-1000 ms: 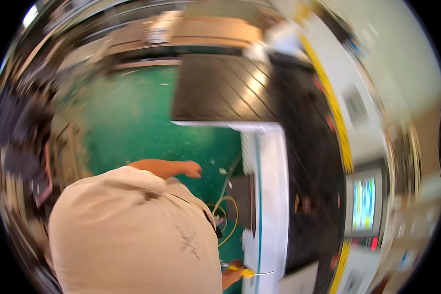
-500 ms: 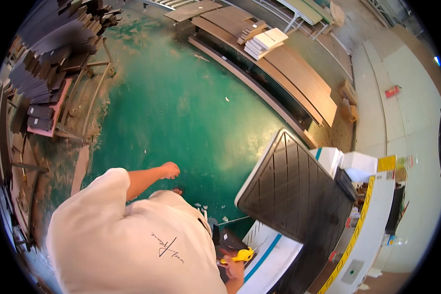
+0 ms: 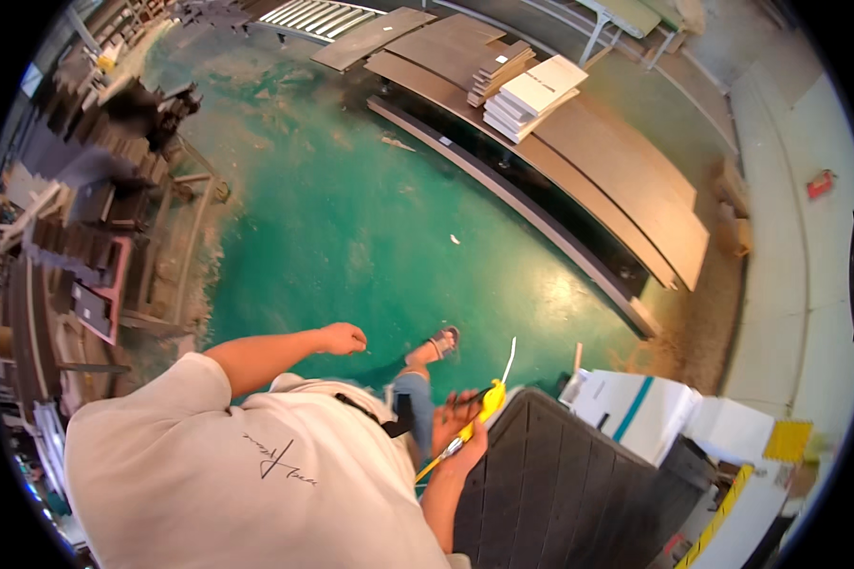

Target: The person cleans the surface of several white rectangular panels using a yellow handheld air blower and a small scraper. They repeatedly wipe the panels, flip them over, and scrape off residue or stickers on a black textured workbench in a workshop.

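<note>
In my right hand (image 3: 460,441) is a yellow air blow gun (image 3: 491,405), its thin pale nozzle pointing up and away from me. A yellow hose (image 3: 429,469) runs from its lower end back toward my body. The fingers are wrapped round the grip, beside the corner of a black slatted machine table (image 3: 560,488). My left hand (image 3: 342,339) hangs in front of my body over the green floor, fingers curled in, with nothing visible in it. Below it, one sandaled foot (image 3: 436,348) is stepping forward.
A long low platform with brown boards (image 3: 598,180) crosses the far right, bearing a stack of white boxes (image 3: 536,95). On the left stand racks of dark panels (image 3: 104,204). White machine housing (image 3: 626,408) lies beyond the black table. A roller conveyor (image 3: 318,17) is at the far end.
My right hand has moved up and forward with the air blow gun, its nozzle now upright. My body has turned and stepped ahead; the black table sits lower in view. My left hand stays curled.
</note>
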The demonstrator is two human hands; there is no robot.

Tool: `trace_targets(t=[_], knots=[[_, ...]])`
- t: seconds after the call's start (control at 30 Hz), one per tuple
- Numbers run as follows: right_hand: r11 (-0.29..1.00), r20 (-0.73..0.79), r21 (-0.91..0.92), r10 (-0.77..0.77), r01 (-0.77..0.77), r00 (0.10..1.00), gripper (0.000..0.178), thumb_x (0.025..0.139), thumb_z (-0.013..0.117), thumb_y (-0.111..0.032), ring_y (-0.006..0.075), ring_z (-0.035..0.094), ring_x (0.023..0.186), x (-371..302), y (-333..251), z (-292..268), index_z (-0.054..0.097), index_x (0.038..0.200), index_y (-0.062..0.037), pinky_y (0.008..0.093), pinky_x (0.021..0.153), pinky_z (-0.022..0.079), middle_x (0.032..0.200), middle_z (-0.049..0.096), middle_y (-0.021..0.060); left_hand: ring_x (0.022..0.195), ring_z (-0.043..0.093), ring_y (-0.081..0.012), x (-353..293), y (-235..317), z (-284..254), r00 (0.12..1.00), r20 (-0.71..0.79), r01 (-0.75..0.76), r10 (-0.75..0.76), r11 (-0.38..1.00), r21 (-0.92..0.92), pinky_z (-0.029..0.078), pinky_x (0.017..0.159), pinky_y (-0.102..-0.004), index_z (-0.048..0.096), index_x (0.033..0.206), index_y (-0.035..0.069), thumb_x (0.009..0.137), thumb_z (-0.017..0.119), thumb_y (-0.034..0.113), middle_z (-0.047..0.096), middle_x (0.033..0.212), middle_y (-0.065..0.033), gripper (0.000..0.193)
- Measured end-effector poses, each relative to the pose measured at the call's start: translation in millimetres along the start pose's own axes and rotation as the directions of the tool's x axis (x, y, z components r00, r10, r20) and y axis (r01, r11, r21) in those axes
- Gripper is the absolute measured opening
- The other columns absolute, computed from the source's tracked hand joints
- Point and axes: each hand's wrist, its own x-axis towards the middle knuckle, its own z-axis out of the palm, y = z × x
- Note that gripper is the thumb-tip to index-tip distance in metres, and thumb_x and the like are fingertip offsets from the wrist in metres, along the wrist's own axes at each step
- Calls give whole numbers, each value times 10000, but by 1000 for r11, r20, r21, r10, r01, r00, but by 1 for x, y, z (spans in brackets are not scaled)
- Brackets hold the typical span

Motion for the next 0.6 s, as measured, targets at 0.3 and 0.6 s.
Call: trace_targets(t=[0.3, 0.6], knots=[[680, -86, -733, -95, 2, 992, 353, 1112, 502, -379, 216, 686, 924, 282, -73, 164, 549, 1300, -84, 364, 754, 551, 1012, 663, 71, 765, 698, -216, 142, 110, -255, 945, -310, 94, -103, 995, -44, 547, 665, -388, 790, 935, 99, 852, 690, 268, 747, 877, -95, 213], [150, -55, -989, -419, 9, 906, 339, 1066, 600, -291, 135, 590, 663, 619, -122, 236, 577, 1239, -1, 315, 622, 510, 849, 586, 38, 836, 735, -293, 501, 347, -482, 937, -299, -110, 180, 966, 234, 576, 778, -432, 766, 848, 77, 830, 674, 250, 775, 905, -141, 197]])
